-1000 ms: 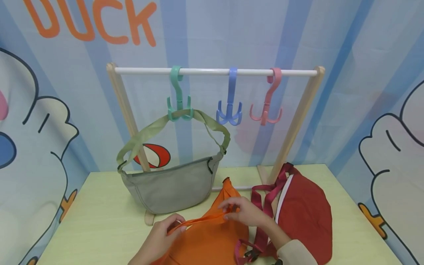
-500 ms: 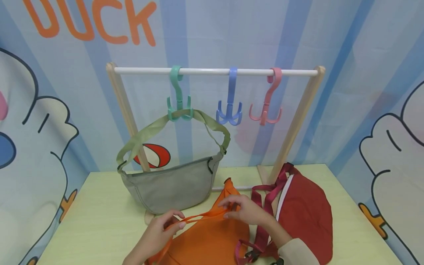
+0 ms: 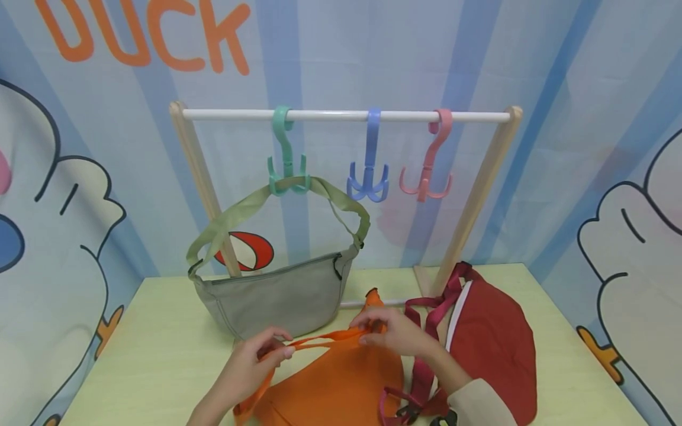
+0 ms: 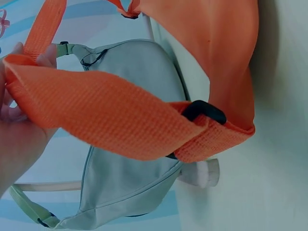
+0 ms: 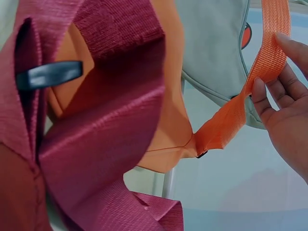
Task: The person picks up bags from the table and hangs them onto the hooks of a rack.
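Nearest are 2 bare hands and 1 orange bag, which is at the front of the table, partly cut off by the bottom of the head view. The left hand pinches the bag's 1 orange strap between thumb and fingers; the right hand pinches the same strap farther along, its thumb and fingers curled on the webbing. Between the 2 hands the strap is raised off the bag, with a narrow gap below it. 1 pale sleeve shows, on the right arm.

Just right of the orange bag, 1 red bag with a white edge rests on the table, its maroon straps loose toward the orange cloth.

Behind the orange bag, 1 grey bag hangs by its pale green strap; I cannot tell whether its base touches the table.

Farther back stands 1 rack with 2 wooden side posts and 1 white top bar. It carries 3 hooks: 1 green hook, holding the grey bag's strap, then 1 blue hook and 1 pink hook, both bare.

Farthest is 1 striped blue backdrop, lettered "DUCK" in orange.
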`<state>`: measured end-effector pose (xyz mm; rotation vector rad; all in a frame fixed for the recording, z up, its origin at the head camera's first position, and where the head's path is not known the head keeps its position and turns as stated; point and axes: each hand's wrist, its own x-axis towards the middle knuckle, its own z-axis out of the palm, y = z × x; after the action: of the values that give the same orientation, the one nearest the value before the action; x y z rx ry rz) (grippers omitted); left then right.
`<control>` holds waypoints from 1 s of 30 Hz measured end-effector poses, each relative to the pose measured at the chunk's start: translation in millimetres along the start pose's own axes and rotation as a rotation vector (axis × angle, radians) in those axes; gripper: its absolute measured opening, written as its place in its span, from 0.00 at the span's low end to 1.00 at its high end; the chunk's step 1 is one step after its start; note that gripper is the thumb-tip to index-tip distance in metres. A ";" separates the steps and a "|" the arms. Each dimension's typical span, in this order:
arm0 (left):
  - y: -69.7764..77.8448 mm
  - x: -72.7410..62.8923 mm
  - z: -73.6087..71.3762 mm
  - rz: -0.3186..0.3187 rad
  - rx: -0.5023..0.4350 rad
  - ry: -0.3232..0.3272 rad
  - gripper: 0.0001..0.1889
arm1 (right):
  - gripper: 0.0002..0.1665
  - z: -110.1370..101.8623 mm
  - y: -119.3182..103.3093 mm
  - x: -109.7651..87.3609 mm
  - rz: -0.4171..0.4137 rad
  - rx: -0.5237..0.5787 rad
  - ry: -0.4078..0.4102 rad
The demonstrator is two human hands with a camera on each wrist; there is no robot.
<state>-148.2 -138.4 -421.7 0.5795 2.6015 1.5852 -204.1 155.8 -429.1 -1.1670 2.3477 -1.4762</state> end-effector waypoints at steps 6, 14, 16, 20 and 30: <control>5.4 0.6 -4.5 0.002 0.016 0.017 0.08 | 0.12 -2.2 -2.5 1.6 -0.030 0.003 0.003; 13.7 1.4 -10.7 -0.034 0.011 0.023 0.08 | 0.12 -7.9 -10.0 4.1 -0.004 -0.030 0.011; 16.1 2.0 -12.2 -0.039 0.006 0.021 0.09 | 0.11 -9.8 -12.5 5.4 -0.005 -0.033 0.007; 20.6 3.5 -14.9 -0.035 -0.001 0.031 0.09 | 0.11 -12.9 -17.0 8.0 -0.009 -0.044 0.005; 28.9 6.1 -20.1 -0.007 0.006 0.068 0.09 | 0.12 -17.8 -23.4 10.3 -0.015 -0.034 -0.012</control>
<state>-149.9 -141.7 -386.1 0.5257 2.6548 1.6234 -207.2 156.4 -398.2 -1.2002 2.3701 -1.4355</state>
